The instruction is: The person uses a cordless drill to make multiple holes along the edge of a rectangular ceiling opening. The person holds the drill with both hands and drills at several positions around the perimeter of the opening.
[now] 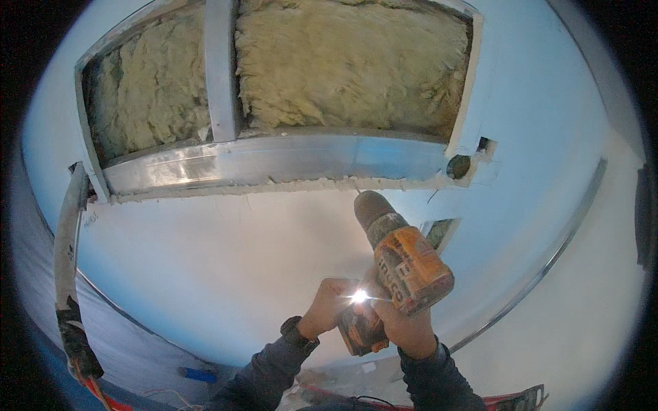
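My right hand (pixel 406 325) is wrapped round the handle of an orange and black cordless drill (pixel 415 269), whose dusty dark chuck (pixel 374 211) points up toward the lower edge of a wall opening. A thin bit tip shows at the chuck's end, near the cut board edge. Close beside the drill's battery base (pixel 362 331), my left hand (pixel 329 305) is closed, with its fingers bent in front of the wall. A bright light (pixel 359 296) glares by those fingertips and hides what they pinch, if anything.
Yellowish insulation (pixel 353 65) fills the opening behind a metal stud (pixel 221 75) and a metal rail (pixel 288 161). Small cutouts sit at the right, including a round hole (pixel 458 166). A grey conduit (pixel 68 240) hangs left, with loose wires below. A blue cylinder (pixel 197 374) lies low at left.
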Demonstrator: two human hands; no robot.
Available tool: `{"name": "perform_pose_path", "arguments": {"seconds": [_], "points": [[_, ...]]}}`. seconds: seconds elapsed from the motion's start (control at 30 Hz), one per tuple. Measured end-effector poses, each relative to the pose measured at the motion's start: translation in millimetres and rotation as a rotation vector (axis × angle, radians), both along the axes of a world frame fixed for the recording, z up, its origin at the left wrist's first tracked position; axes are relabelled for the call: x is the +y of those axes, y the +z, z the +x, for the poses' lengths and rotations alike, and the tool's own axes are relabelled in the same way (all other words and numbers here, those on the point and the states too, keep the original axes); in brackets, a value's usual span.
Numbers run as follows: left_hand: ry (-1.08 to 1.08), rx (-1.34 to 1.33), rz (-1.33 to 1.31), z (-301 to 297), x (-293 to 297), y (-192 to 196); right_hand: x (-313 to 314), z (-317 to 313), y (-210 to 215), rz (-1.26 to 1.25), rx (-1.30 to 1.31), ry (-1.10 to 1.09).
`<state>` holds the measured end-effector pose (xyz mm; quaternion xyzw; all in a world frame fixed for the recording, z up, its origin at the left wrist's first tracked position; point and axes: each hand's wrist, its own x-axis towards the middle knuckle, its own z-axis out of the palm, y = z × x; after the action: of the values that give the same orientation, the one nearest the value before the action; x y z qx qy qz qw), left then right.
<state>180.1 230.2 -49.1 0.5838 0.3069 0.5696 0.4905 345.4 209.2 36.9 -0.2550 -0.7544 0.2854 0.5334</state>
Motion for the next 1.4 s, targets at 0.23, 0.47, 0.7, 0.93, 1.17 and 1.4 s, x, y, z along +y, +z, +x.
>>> {"name": "perform_pose_path", "arguments": {"seconds": [0.23, 0.47, 0.7, 0.93, 1.17, 1.4], "points": [[-0.041, -0.024, -0.002, 3, 4, -3, 0, 0, 1, -0.131, -0.105, -0.003], [-0.063, 0.030, 0.076, -2, 10, -6, -1, 11, -12, -0.333, 0.002, 0.087], [-0.099, -0.078, 0.010, 5, 12, -8, 5, 14, -22, -0.217, -0.127, -0.009], [-0.147, -0.122, 0.001, 7, 10, -2, -1, 9, -7, -0.173, 0.013, 0.023], [-0.100, -0.139, -0.019, 12, 12, -3, -3, 7, 2, -0.285, 0.072, -0.014], [-0.117, -0.070, -0.016, 11, 9, 2, -3, 14, -1, -0.332, 0.053, 0.026]]}}
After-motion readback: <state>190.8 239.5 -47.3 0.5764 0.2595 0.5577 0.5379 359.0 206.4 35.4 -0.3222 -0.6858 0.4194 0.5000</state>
